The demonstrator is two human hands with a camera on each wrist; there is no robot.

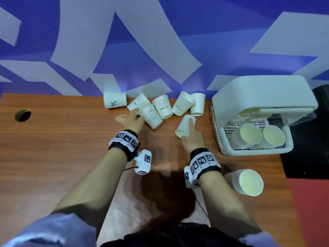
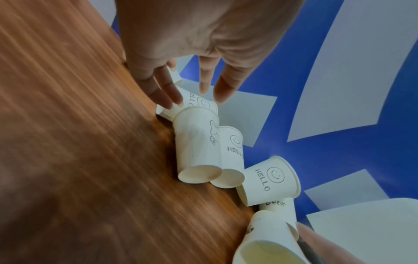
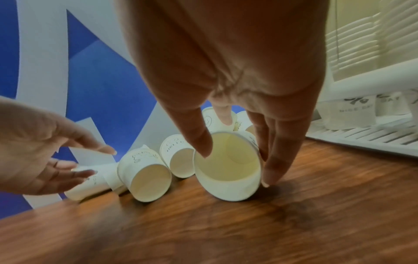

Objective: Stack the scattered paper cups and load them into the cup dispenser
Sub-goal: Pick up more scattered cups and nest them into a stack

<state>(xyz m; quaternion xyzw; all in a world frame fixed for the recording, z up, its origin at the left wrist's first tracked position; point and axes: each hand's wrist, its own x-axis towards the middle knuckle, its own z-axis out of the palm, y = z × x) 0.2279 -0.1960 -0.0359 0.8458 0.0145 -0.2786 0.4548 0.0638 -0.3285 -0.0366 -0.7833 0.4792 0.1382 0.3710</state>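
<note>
— Which step are you on?

— Gathering. My right hand point(image 1: 193, 139) pinches one cup point(image 3: 227, 165) lying on its side, open mouth toward me: thumb inside the rim, the other fingers down its outer wall. It sits on the table point(image 1: 71, 148), just beside the loose cups point(image 1: 161, 107) at the back edge.

— And the left?

— My left hand point(image 1: 132, 120) is spread, fingers straight, the tips touching the HELLO cup point(image 2: 196, 101) at the left of the pile. It grips nothing yet.

— Where does it all go?

— Into the dispenser point(image 1: 263, 111) on my right, which already holds stacks. One more stack point(image 1: 246, 182) lies near my right wrist.

— Next move?

— I judge it's closing my left fingers round that cup, then nesting one inside the other, mouths facing the same way. Thin paper, so a light squeeze or the rim buckles.
</note>
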